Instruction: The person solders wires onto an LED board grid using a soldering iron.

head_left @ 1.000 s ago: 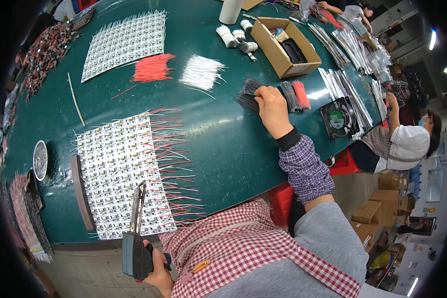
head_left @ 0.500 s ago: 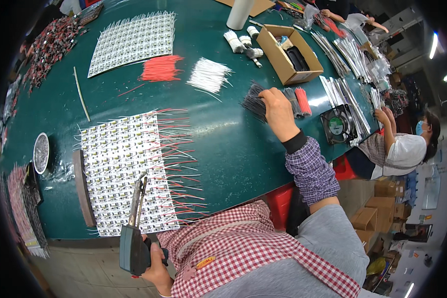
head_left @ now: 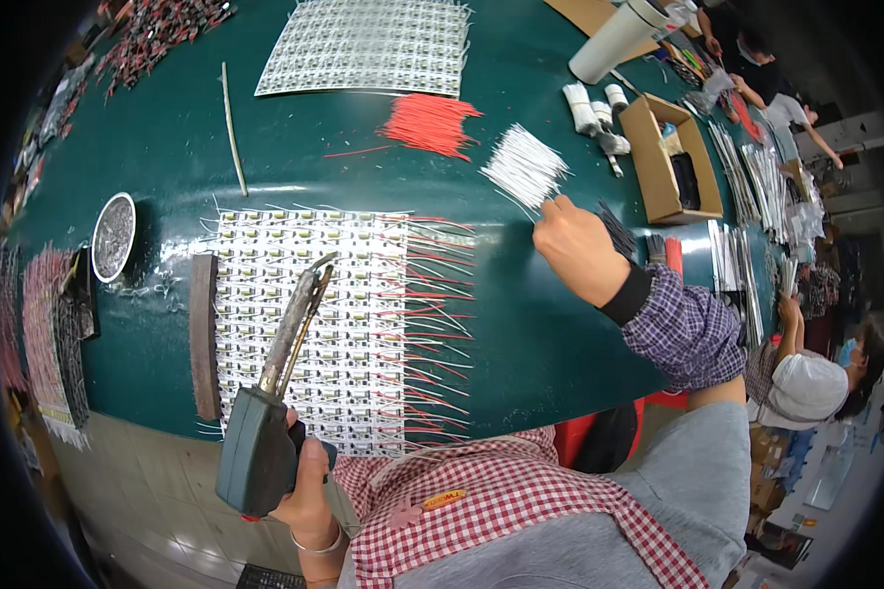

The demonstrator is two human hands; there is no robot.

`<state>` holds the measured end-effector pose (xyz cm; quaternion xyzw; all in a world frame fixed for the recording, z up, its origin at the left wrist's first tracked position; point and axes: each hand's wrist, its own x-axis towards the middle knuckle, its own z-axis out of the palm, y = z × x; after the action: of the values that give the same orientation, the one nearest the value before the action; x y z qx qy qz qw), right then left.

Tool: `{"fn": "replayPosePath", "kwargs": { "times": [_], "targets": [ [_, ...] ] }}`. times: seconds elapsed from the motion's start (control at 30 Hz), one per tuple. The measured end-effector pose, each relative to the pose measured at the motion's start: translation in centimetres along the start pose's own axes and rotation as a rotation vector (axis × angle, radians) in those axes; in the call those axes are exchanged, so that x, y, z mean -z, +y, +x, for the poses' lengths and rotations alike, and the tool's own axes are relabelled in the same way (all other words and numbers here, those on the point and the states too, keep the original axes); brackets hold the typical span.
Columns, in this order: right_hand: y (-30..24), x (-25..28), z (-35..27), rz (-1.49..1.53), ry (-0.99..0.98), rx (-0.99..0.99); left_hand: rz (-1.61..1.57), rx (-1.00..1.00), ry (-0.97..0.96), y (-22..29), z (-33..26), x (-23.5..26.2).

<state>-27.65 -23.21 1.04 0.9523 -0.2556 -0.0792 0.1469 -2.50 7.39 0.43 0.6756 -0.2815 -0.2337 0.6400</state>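
Note:
My left hand (head_left: 309,491) is wrapped around the grip of a dark soldering gun (head_left: 260,447). Its long metal tip reaches over a white panel of small circuit boards (head_left: 260,285); I cannot tell whether it touches. Red and white wires (head_left: 442,339) stick out from the panel's right edge. My right hand (head_left: 584,250) has its fingers pressed together, between a bundle of white wires (head_left: 525,165) and a pile of black wires (head_left: 617,231). What its fingertips hold, if anything, is too small to make out. Red wires (head_left: 430,125) lie farther back.
A brown bar (head_left: 204,334) lies along the panel's left edge. Farther left stands a round dish (head_left: 115,238). A second board panel (head_left: 363,49) lies at the back. On the right are a cardboard box (head_left: 648,157), a pale cylinder (head_left: 619,39) and a seated co-worker (head_left: 805,378).
My right hand has moved left from the black wires toward the white wires. The soldering gun's tip has shifted toward the far part of the panel. The whole view has swung left.

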Motion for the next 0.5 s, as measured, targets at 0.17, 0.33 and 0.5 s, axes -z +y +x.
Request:
{"fn": "replayPosePath", "kwargs": {
  "times": [0.17, 0.33, 0.5],
  "targets": [
    [-0.7, 2.3, 2.2, 0.351, 0.189, -0.046, -0.087, 0.149, 0.063, 1.6, 2.4, -2.2],
    [-5.8, 1.3, 7.0, 0.806, 0.572, -0.086, -0.095, 0.267, 0.008, 2.1, 5.1, -4.0],
    [-9.0, -1.2, 9.1, 0.907, 0.588, -0.058, -0.024, 0.312, -0.004, 2.4, 6.1, -5.2]
  ]
}}
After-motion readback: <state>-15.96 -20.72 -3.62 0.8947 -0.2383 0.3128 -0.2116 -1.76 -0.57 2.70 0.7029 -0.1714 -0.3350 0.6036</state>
